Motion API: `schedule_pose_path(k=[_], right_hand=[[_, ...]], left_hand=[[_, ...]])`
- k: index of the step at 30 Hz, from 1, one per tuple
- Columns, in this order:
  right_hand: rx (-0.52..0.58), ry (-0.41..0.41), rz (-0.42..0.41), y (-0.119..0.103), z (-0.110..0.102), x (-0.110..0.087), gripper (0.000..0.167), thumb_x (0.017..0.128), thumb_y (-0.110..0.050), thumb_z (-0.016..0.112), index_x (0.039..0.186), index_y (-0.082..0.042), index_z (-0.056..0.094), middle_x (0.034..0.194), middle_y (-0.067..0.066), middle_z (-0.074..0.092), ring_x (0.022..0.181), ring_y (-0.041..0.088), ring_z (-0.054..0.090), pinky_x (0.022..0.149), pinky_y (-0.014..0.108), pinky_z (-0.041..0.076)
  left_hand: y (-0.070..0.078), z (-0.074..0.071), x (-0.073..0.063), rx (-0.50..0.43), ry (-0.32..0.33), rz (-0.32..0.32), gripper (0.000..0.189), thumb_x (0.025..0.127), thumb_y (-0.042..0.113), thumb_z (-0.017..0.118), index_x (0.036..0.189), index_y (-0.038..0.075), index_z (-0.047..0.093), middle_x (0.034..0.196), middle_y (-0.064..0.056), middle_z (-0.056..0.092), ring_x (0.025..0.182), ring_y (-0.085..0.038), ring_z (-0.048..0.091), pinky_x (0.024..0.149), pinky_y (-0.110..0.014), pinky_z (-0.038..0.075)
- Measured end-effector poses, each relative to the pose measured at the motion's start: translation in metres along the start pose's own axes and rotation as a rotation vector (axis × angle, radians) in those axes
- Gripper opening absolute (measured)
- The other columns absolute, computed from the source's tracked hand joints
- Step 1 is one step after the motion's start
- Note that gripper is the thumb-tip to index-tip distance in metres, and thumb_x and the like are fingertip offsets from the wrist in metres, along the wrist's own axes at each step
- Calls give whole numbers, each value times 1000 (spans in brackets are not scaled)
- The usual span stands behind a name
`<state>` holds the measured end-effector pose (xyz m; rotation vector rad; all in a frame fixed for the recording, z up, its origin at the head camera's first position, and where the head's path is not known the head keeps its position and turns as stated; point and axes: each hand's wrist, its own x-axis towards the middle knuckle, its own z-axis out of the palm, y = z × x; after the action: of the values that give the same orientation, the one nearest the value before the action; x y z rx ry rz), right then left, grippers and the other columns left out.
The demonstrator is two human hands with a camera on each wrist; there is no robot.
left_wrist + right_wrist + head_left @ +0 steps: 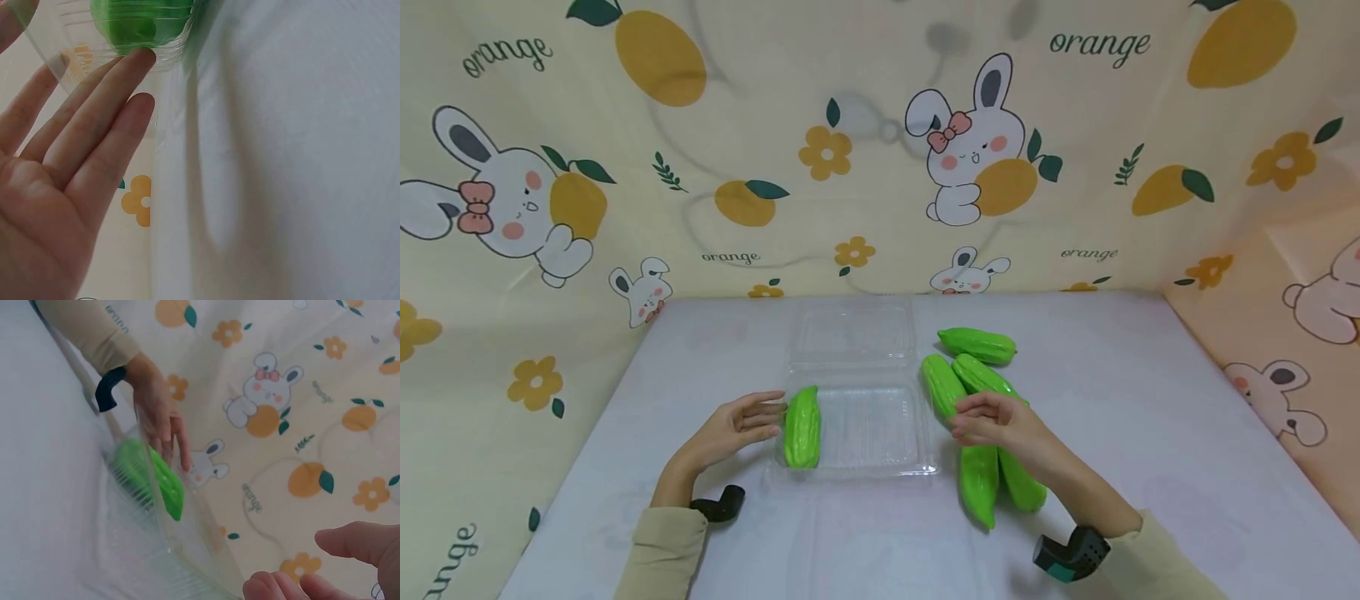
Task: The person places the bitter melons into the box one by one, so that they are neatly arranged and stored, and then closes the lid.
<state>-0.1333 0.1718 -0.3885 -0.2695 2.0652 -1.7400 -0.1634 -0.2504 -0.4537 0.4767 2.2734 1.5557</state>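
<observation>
A clear plastic clamshell box lies with its lid folded back, and one bright green ridged gourd lies lengthwise along its left side. My left hand is at the box's left wall, fingers extended; in the left wrist view the fingertips meet the clear plastic. Over a loose group of several similar gourds hovers my right hand, just right of the box. Its thumb and fingers are apart with nothing between them in the right wrist view, and it partly covers the gourds beneath.
The box's transparent lid lies flat behind the base. Another gourd sits at the back of the group. A white cloth covers the table, with a printed curtain behind and at the sides.
</observation>
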Motion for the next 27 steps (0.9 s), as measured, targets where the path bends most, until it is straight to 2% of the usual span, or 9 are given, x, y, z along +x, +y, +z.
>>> schedule_pose_path(k=[3, 5, 10, 13, 19, 21, 27], right_hand=[[-8, 4, 7, 3, -4, -2, 50, 93, -17, 63, 123, 18, 43, 96, -3, 71, 89, 5, 70, 85, 25, 58], [-15, 8, 11, 5, -6, -3, 50, 93, -17, 63, 123, 18, 43, 96, -3, 71, 89, 7, 71, 84, 25, 58], [-50, 21, 29, 8, -13, -7, 51, 93, -20, 64, 124, 16, 45, 99, 1, 71, 92, 12, 72, 84, 25, 58], [-79, 38, 51, 8, -18, -9, 51, 93, -21, 64, 124, 15, 47, 101, 6, 70, 93, 13, 72, 85, 26, 59], [-126, 57, 66, 10, -30, -14, 51, 93, -21, 63, 125, 15, 47, 109, 18, 69, 92, 11, 71, 85, 26, 59], [-130, 53, 68, 12, -34, -16, 52, 94, -22, 63, 125, 15, 46, 109, 17, 69, 92, 10, 71, 85, 25, 58], [-126, 69, 58, 16, -47, -23, 51, 95, -20, 60, 127, 17, 44, 106, 4, 70, 91, 8, 71, 84, 23, 58]], left_hand=[[-1, 0, 0, 4, 1, 11, 64, 93, 19, 65, 145, -5, 35, 142, -31, 47, 123, -26, 61, 94, -21, 54], [-1, 0, -1, 2, 5, 13, 64, 93, 18, 64, 144, -6, 35, 142, -32, 47, 122, -25, 61, 93, -18, 53], [-1, -1, -1, -3, 2, 22, 62, 93, 16, 63, 144, -7, 35, 140, -34, 47, 125, -43, 55, 94, -20, 53], [-1, -1, -1, 2, -4, 31, 62, 94, 16, 63, 144, -7, 34, 140, -35, 47, 125, -47, 52, 95, -21, 54], [-2, -1, 0, -5, 2, 14, 63, 93, 16, 64, 144, -5, 35, 141, -33, 47, 124, -34, 58, 93, -18, 53], [-3, 0, 0, -7, 3, 6, 64, 93, 18, 65, 145, -4, 35, 141, -32, 48, 124, -33, 59, 93, -19, 53], [-3, 0, 1, -9, -4, 7, 64, 93, 19, 64, 145, -3, 35, 141, -32, 47, 127, -45, 52, 96, -26, 54]])
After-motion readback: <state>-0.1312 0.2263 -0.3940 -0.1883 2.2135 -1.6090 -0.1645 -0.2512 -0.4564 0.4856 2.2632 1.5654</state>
